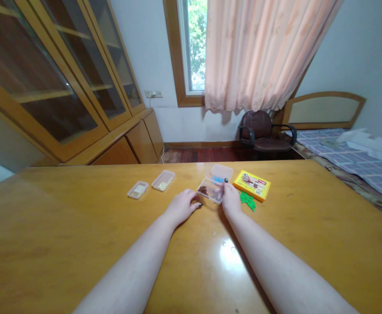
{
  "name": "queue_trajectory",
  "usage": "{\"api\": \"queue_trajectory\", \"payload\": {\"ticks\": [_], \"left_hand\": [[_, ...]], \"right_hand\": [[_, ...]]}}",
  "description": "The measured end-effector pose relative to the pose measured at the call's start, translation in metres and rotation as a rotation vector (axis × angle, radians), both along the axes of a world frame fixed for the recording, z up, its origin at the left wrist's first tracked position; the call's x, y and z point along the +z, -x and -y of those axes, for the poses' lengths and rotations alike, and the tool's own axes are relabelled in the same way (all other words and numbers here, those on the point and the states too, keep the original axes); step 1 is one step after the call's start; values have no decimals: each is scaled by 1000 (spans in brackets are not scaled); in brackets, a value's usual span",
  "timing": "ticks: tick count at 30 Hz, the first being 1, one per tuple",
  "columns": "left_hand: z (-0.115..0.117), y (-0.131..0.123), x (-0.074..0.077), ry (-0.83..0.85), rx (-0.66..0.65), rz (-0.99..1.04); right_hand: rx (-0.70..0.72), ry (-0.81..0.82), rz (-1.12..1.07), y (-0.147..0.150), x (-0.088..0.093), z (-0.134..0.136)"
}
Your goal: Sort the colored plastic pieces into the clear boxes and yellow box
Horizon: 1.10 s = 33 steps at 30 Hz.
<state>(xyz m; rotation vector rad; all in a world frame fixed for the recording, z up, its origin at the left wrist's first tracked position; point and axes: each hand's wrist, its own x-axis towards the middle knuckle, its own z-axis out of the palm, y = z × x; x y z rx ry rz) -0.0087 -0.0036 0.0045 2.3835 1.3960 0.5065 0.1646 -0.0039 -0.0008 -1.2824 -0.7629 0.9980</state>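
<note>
Clear plastic box (209,198), lid (224,170) open, sits on the wooden table (80,244), brown pieces (203,190) inside. The left hand (182,206) curls loosely just beside it; the right hand (231,199) overlaps its right side, near green pieces (247,200). Whether either hand pinches anything, I cannot tell.

Forearms (130,266) bare, smooth; dark, glossy nails (226,180) on left hand (182,206), right hand (232,201).
</note>
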Motion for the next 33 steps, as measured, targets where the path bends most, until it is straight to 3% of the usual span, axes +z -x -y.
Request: {"api": "queue_trajectory", "payload": {"ticks": [3,10,15,19,24,29,33], "left_hand": [[1,-2,-1,-6,-28,-61],[0,-6,-6,3,48,-114],[-6,0,-6,-32,198,23],[-5,5,4,-208,328,221],[4,1,10,-241,192,243],[1,1,5,-142,268,152],[-2,5,6,-2,129,-45]], "right_hand": [[-18,0,-8,1,3,1],[-3,-4,29,0,5,2],[-1,-15,38,-2,0,0],[52,2,49,-2,-9,-3],[181,-37,106,0,-17,-4],[92,-17,45,-2,-11,-3],[24,-22,1,-2,-7,-3]]}}
